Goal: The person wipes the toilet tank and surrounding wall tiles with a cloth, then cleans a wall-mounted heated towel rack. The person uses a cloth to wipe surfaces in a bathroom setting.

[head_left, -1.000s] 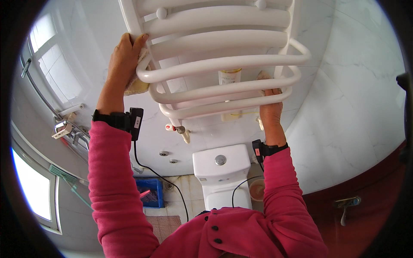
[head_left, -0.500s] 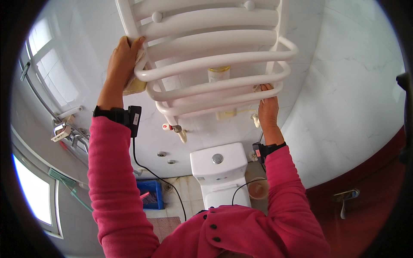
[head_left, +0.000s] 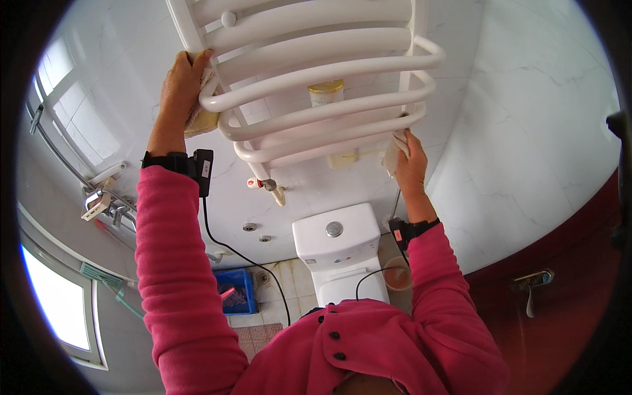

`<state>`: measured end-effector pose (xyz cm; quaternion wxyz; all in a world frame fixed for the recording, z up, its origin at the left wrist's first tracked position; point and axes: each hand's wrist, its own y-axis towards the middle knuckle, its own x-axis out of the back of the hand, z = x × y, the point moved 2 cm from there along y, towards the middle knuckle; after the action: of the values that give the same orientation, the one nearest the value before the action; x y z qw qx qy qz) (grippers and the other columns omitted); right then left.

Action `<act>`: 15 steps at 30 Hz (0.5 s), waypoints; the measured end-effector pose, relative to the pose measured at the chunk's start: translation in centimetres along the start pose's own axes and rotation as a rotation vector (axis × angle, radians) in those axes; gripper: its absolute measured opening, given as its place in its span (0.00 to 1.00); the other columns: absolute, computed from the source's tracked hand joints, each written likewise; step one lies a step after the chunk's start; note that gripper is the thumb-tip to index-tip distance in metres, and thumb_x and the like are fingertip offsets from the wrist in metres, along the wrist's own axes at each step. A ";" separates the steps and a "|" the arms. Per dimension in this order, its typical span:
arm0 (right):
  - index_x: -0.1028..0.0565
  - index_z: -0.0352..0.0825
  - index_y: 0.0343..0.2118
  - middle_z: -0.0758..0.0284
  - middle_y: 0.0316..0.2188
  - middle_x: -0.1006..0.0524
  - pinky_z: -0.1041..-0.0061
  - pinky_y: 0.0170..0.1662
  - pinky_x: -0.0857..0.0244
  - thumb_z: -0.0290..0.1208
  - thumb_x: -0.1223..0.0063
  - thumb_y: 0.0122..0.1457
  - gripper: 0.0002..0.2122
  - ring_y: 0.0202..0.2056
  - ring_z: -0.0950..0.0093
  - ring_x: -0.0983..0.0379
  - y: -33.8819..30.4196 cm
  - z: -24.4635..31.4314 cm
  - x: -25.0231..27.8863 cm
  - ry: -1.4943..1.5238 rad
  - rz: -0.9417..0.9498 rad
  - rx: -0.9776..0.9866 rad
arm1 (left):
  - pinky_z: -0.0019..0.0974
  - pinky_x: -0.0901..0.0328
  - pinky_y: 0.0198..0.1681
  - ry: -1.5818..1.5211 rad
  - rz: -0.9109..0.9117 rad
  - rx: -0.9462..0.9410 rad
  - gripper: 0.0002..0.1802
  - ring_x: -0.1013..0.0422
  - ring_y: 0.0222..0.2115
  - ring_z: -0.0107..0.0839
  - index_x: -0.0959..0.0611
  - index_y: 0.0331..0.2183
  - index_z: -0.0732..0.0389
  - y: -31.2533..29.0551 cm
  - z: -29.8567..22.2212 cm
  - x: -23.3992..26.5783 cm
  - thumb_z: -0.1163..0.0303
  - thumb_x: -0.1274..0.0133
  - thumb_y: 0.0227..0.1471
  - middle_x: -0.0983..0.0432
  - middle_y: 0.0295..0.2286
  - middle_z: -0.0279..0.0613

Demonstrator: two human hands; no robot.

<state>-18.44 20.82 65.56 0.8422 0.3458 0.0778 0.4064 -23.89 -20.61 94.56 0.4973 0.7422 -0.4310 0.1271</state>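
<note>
A white heated towel rack (head_left: 316,47) with curved slats and looped rails is fixed to the wall in front of me. My left hand (head_left: 178,89) is closed at its left upright, the thumb over the edge, with a yellowish cloth (head_left: 204,122) bunched under the palm. Just below the right end of the lowest rail, my right hand (head_left: 413,168) pinches a pale folded cloth (head_left: 392,155). Its fingertips are close to the rail; whether they touch it I cannot tell. Behind the rails shows a white canister (head_left: 326,94) with a gold lid.
Under the rack is a valve with a red-marked cap (head_left: 255,183). Below stand a white toilet (head_left: 336,240), a blue basin (head_left: 245,289) and a round bin (head_left: 397,275). A shower fixture (head_left: 99,204) and a window (head_left: 56,296) are at left, a dark red door (head_left: 559,316) at right.
My right hand has come down off the lower right rail, and more of its cloth shows. My left hand stays at the left upright. The whole view has shifted slightly.
</note>
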 end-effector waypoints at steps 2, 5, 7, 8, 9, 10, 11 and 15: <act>0.30 0.29 0.54 0.57 0.52 0.26 0.67 0.59 0.38 0.11 0.56 0.53 0.22 0.52 0.57 0.28 -0.7 -0.1 1.3 0.248 -0.092 -0.255 | 0.49 0.33 0.46 0.039 -0.006 0.006 0.33 0.25 0.42 0.54 0.24 0.43 0.65 0.1 0.2 -0.1 0.41 0.54 0.59 0.21 0.38 0.57; 0.29 0.29 0.54 0.59 0.51 0.26 0.69 0.59 0.37 0.11 0.58 0.53 0.23 0.52 0.59 0.28 -1.1 1.9 4.9 0.222 -0.245 -0.175 | 0.49 0.34 0.46 0.094 -0.006 0.005 0.33 0.26 0.42 0.55 0.24 0.42 0.65 0.3 0.5 0.0 0.40 0.55 0.59 0.21 0.38 0.57; 0.29 0.30 0.54 0.59 0.53 0.26 0.70 0.58 0.37 0.11 0.57 0.52 0.24 0.53 0.60 0.29 -0.1 4.7 6.6 -0.074 -0.209 0.196 | 0.49 0.34 0.46 0.097 -0.004 0.000 0.33 0.26 0.42 0.55 0.24 0.42 0.65 0.5 0.6 0.0 0.39 0.55 0.59 0.21 0.38 0.56; 0.29 0.31 0.54 0.59 0.54 0.27 0.71 0.58 0.37 0.11 0.57 0.52 0.24 0.54 0.61 0.30 0.3 6.0 7.4 -0.246 -0.181 0.310 | 0.49 0.34 0.46 0.081 0.000 -0.001 0.33 0.26 0.42 0.55 0.24 0.42 0.64 0.5 0.6 -0.1 0.39 0.55 0.58 0.21 0.38 0.56; 0.28 0.32 0.54 0.60 0.54 0.27 0.70 0.57 0.37 0.11 0.56 0.52 0.24 0.54 0.60 0.30 0.8 7.1 7.7 -0.318 -0.137 0.351 | 0.50 0.34 0.46 0.062 0.004 -0.003 0.33 0.26 0.42 0.55 0.24 0.42 0.64 0.5 0.6 -0.2 0.39 0.55 0.58 0.21 0.38 0.56; 0.28 0.32 0.54 0.60 0.54 0.27 0.69 0.57 0.36 0.11 0.55 0.51 0.25 0.54 0.59 0.30 1.7 8.1 7.8 -0.402 -0.078 0.378 | 0.50 0.34 0.46 0.053 0.008 0.003 0.33 0.26 0.42 0.55 0.24 0.41 0.64 0.5 0.5 -0.3 0.39 0.55 0.58 0.21 0.38 0.56; 0.28 0.32 0.53 0.61 0.54 0.27 0.68 0.57 0.36 0.11 0.54 0.50 0.25 0.53 0.59 0.30 2.6 9.1 7.6 -0.477 -0.019 0.433 | 0.50 0.34 0.46 0.045 0.006 0.010 0.33 0.26 0.42 0.55 0.24 0.41 0.64 0.4 0.5 -0.3 0.39 0.55 0.58 0.21 0.38 0.56; 0.26 0.34 0.51 0.61 0.53 0.27 0.64 0.54 0.35 0.11 0.53 0.49 0.24 0.53 0.58 0.31 5.5 10.8 6.8 -0.522 0.179 0.257 | 0.50 0.34 0.46 0.057 -0.016 0.004 0.34 0.26 0.42 0.56 0.24 0.41 0.65 0.1 0.2 0.0 0.39 0.55 0.58 0.21 0.39 0.58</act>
<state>-12.93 22.58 78.24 0.7438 0.5479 -0.1211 0.3631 -24.01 -20.79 94.49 0.5089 0.7426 -0.4105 0.1450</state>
